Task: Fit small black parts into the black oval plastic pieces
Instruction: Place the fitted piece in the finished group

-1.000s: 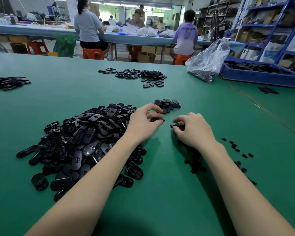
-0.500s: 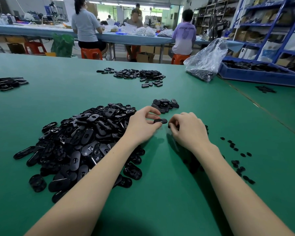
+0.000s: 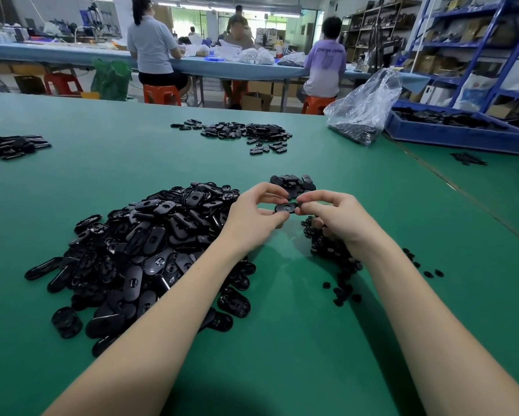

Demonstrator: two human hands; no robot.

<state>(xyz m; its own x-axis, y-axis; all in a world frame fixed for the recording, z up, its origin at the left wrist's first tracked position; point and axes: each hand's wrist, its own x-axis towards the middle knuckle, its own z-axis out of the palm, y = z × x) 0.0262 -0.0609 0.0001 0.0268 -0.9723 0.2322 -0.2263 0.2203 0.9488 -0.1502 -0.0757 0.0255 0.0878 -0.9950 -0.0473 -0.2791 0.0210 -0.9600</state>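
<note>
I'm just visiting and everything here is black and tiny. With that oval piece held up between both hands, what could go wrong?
1. The oval piece is held above the table only by the fingers of the left hand and right hand; it might slip.
2. A dropped small part could get lost among the small black parts under the right wrist.
3. The forearm lies across the big pile of ovals and may scatter it.

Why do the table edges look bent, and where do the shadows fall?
Head view: a wide-angle lens bows the green table and the shelves; overhead lights cast soft shadows under both hands, the left hand and right hand; the black parts pile shows glossy glints; background workers look soft.
</note>
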